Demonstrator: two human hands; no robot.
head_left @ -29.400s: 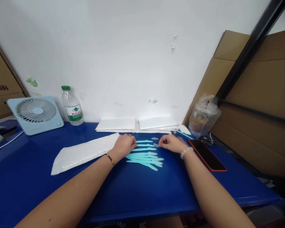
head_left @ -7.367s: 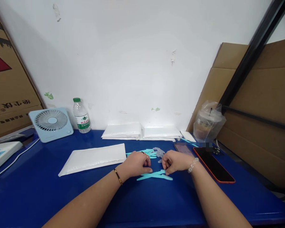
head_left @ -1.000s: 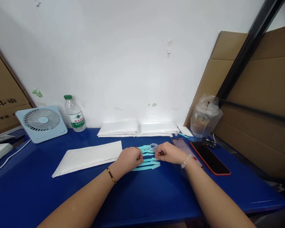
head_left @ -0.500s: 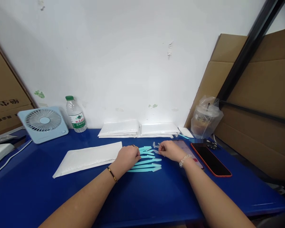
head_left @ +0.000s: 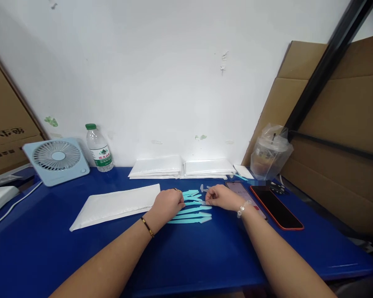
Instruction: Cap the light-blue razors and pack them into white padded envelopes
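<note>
The bare near part of the blue table [head_left: 189, 256] comes first, then 3 turquoise eyebrow razors [head_left: 192, 216] lying roughly side by side, their left ends running under the left hand [head_left: 168, 205]. That hand has its thumb and fingers pinched on another turquoise razor [head_left: 191, 203], whose tip points right. The right hand [head_left: 219, 196], apart from the left, has its fingertips closed on a small clear blade cap [head_left: 202, 203] at that razor's tip; whether the cap is fully seated, I cannot tell.

A white padded mailer [head_left: 118, 207] lies left of the left hand. To the right are 2 phones: a lit phone [head_left: 238, 191] partly behind the right hand, and a dark-screened phone in an orange case [head_left: 276, 207]. Just beyond the hands, more turquoise razors [head_left: 192, 192] overlap near loose clear caps [head_left: 202, 188].

Farther back, 2 stacks of white mailers [head_left: 157, 167] sit by the wall [head_left: 161, 74], with a light-blue fan [head_left: 58, 156] and green-capped water bottle [head_left: 101, 153] to the left, and a bagged drink cup [head_left: 265, 155] to the right.
</note>
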